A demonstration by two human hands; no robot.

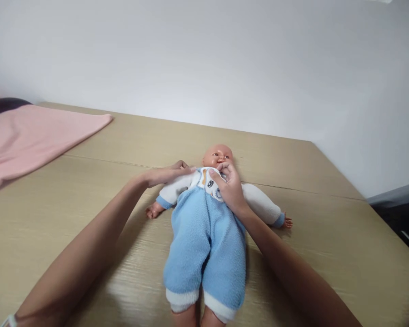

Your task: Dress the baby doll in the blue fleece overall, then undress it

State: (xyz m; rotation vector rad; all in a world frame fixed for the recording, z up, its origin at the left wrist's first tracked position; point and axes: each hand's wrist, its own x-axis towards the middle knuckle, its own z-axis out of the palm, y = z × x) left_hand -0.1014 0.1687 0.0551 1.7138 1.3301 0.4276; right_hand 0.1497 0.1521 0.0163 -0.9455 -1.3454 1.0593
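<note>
Tan table (pixel 327 236), doll (pixel 191 227) lengthwise, head (pixel 215 155) away

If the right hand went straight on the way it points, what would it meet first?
Probably the doll's head, just beyond the fingertips of the right hand; how high they sit above it is unclear from this view.

The wall (pixel 204 59) is pale and softly lit, behind the far edge of the table (pixel 327 227). One thin seam (pixel 281 187) crosses the table.
</note>
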